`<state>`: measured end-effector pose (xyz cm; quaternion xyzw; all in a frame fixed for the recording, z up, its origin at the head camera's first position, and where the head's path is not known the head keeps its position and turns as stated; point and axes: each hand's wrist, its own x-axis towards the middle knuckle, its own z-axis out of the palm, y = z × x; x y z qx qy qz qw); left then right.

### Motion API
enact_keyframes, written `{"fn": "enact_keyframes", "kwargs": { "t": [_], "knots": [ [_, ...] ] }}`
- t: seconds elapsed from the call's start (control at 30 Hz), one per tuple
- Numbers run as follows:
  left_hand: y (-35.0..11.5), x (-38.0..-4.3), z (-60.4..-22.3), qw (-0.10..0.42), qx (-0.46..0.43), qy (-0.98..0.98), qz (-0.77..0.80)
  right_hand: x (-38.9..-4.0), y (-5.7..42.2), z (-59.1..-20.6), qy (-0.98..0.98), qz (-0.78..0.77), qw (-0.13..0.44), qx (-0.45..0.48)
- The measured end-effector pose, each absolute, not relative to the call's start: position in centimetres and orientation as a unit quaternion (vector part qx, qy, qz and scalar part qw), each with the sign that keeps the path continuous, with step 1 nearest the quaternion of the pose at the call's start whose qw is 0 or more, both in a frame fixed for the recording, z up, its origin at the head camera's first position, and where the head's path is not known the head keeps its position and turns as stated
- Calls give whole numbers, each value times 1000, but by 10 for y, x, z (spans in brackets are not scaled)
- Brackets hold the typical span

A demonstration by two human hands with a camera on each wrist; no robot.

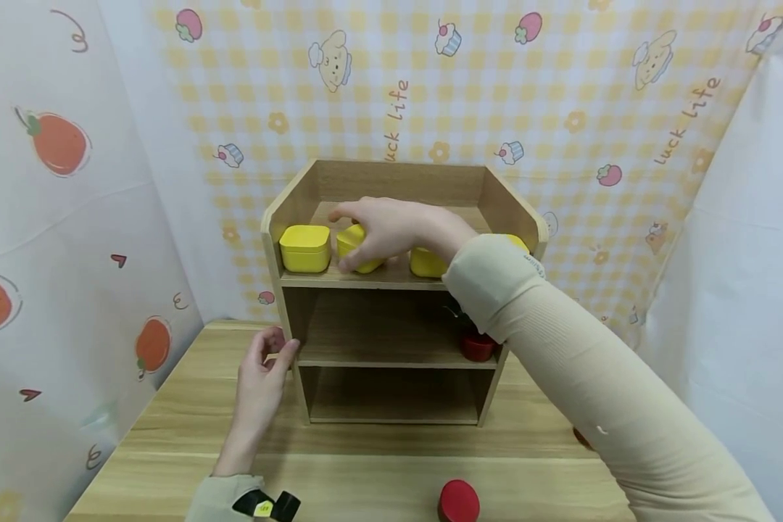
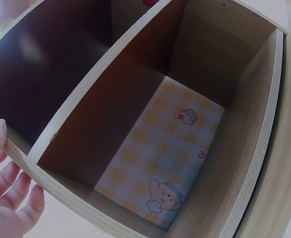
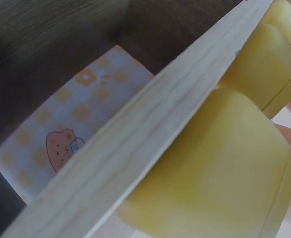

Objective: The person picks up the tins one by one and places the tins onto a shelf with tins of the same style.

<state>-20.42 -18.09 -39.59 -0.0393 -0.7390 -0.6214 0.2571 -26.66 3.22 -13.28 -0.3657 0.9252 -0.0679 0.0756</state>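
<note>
A wooden shelf unit (image 1: 398,365) with three levels stands on the table. On its top level, my right hand (image 1: 394,226) reaches over a yellow box (image 1: 351,243) with rounded corners and holds it, the thumb at its front. This box sits slightly turned. Left of it is another yellow box (image 1: 305,250), and to the right stands a third yellow box (image 1: 425,262), partly covered by my forearm. My left hand (image 1: 261,380) grips the unit's left side panel (image 2: 68,201), thumb at the front edge and curled fingers along the outside.
A red pot (image 1: 478,346) stands at the right of the middle level, partly behind my right sleeve. A round red object (image 1: 459,502) lies on the table (image 1: 365,478) near the front. More yellow (image 1: 517,243) shows behind the right cuff. Patterned cloth (image 1: 378,94) hangs behind.
</note>
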Motion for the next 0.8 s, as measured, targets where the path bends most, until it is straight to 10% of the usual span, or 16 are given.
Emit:
{"fn": "enact_keyframes", "kwargs": {
  "t": [0.57, 0.8],
  "knots": [
    [-180, -206, -398, 256, -36, -740, -621, -266, 46, -131, 909, -118, 123, -379],
    [-180, -205, -396, 257, -37, -741, -619, -254, 58, -123, 915, -84, 52, -392]
  ]
}}
